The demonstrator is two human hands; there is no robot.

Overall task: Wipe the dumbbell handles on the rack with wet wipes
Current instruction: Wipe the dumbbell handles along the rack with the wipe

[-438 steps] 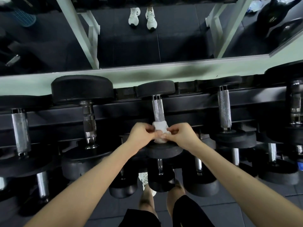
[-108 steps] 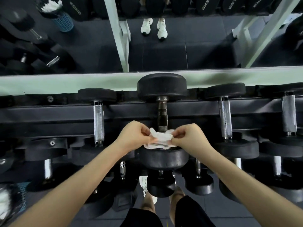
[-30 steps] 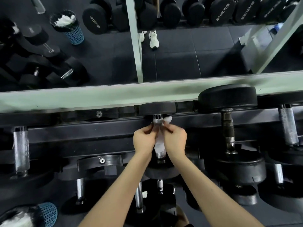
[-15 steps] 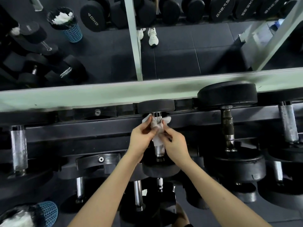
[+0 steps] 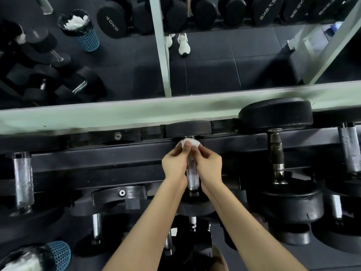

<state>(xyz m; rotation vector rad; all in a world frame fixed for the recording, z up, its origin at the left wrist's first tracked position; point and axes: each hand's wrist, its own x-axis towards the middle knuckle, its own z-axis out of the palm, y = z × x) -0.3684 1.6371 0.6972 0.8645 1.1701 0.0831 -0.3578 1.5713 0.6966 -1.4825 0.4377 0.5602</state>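
Because the rack (image 5: 97,157) holds its dumbbells pointing away from the person, the handle (image 5: 192,178) being cleaned runs near-to-far, straight ahead between the wrists. The left hand (image 5: 174,165) and right hand (image 5: 210,166) flank it evenly, both pinching the wet wipe (image 5: 190,142) around its far end, against the far head (image 5: 188,129). The bare knurled length lies nearer the body, so the next stroke likely pulls nearward.

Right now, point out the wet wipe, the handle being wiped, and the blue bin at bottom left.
wet wipe (image 5: 193,142), head view, white bunch above the fingertips.
dumbbell handle (image 5: 192,178), head view, bare knurled metal between the wrists.
blue bin (image 5: 59,255), head view, its mesh wall.
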